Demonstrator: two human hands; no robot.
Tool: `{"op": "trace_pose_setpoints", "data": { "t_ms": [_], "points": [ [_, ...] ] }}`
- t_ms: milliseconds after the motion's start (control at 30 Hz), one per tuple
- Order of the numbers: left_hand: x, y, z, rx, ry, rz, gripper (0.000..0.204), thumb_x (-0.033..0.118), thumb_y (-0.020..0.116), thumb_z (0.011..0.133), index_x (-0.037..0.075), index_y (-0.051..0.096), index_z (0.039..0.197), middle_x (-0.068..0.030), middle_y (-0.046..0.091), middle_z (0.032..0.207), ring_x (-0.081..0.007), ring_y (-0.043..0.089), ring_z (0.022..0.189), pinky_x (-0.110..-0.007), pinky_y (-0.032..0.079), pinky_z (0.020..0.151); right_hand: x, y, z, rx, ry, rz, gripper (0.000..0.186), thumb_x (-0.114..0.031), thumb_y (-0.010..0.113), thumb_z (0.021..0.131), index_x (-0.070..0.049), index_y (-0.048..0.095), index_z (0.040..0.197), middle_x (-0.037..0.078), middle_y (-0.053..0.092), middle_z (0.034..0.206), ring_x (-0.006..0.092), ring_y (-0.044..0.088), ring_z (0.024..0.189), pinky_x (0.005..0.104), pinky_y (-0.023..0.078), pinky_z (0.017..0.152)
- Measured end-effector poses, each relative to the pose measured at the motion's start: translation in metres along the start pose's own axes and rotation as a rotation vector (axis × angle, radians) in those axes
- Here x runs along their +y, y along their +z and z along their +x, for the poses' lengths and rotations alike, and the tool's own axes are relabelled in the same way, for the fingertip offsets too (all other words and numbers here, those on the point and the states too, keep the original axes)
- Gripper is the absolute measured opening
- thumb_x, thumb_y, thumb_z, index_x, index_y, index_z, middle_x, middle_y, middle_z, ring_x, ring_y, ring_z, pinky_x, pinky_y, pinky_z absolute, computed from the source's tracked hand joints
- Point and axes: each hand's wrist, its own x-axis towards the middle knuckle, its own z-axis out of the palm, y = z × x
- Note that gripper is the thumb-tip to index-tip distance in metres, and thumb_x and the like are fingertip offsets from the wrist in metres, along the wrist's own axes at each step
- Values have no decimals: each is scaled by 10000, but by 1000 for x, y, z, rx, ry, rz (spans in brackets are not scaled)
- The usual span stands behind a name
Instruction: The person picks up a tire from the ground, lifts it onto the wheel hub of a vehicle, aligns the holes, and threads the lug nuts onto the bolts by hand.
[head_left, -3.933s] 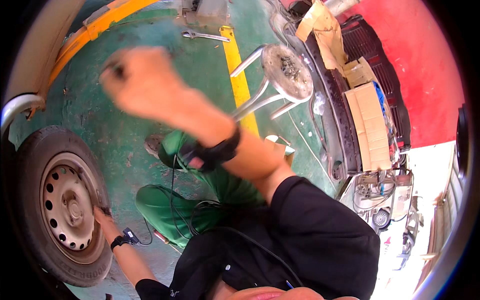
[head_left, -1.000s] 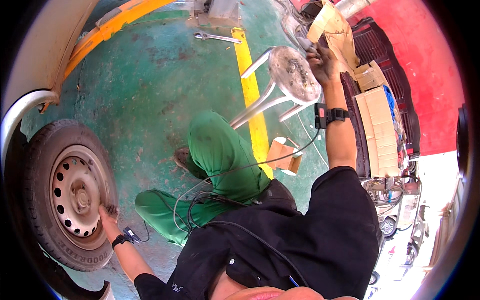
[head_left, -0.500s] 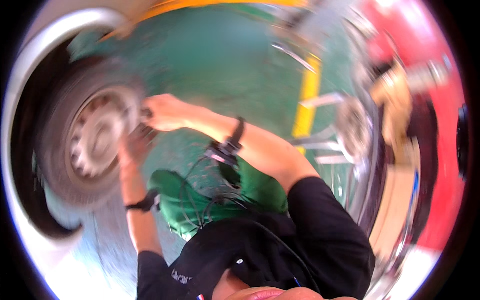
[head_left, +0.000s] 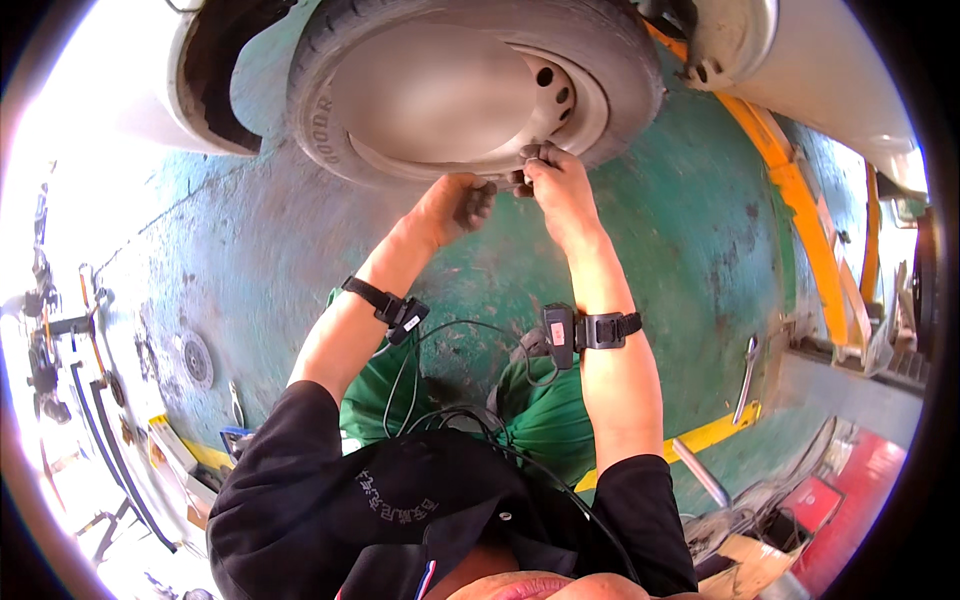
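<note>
A car wheel (head_left: 628, 70) with a dark tyre and a pale steel rim fills the top middle, and a blurred patch hides much of its centre. My left hand (head_left: 455, 207) is at the tyre's near edge, its fingers curled inward and darkened with grime. Close on its right, my right hand (head_left: 556, 182) pinches with bent, dirty fingers, overlapping the lower rim. A small light bit shows between the right fingertips, too little to name. What the left fingers hold, if anything, is hidden.
Pale car bodywork (head_left: 820, 60) arches beside the wheel. An orange lift arm (head_left: 800, 215) stands at right. A wrench (head_left: 746, 380) and a metal tube (head_left: 702, 472) lie on the green floor (head_left: 700, 260). Cables (head_left: 455, 325) hang between my forearms. A round drain cover (head_left: 196, 360) is at left.
My view has swung left, so the wheel has shifted from the left side to the top middle. Both hands stay close together by the tyre, now at its near edge.
</note>
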Motion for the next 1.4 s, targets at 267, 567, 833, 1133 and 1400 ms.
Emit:
{"op": "trace_pose_setpoints", "data": {
  "t_ms": [267,567,833,1133,1400],
  "points": [
    [15,-46,16,241,120,-137,127,171,589,863,46,614,862,-22,558,754,-132,513,646,-216,391,513,8,14,13,-93,198,314,205,-58,590,913,3,623,1105,50,634,876,176,627,749,287,462,595],
    [3,-74,20,186,69,-196,170,207,540,884,54,603,844,-25,551,734,-128,494,615,-221,377,505,24,48,24,-40,243,464,135,-106,668,911,-17,672,1013,3,620,810,87,518,626,233,398,533],
    [-20,-112,3,317,105,-301,126,124,490,833,48,590,835,-33,540,728,-136,483,597,-236,371,488,55,89,63,138,151,493,115,-29,678,880,-10,638,986,37,631,809,126,549,630,264,421,525],
    [-34,-156,-16,437,105,-385,101,113,490,821,62,578,820,-27,533,720,-133,483,579,-234,377,491,57,95,76,197,363,824,124,-60,668,912,-3,612,1007,84,635,907,122,554,677,233,442,524],
    [-41,-135,-1,395,88,-336,99,127,506,832,66,585,825,-13,540,723,-133,483,580,-239,383,506,63,87,80,89,399,926,123,-121,573,986,-18,592,1052,97,616,910,119,545,686,226,452,535]
  ]
}}
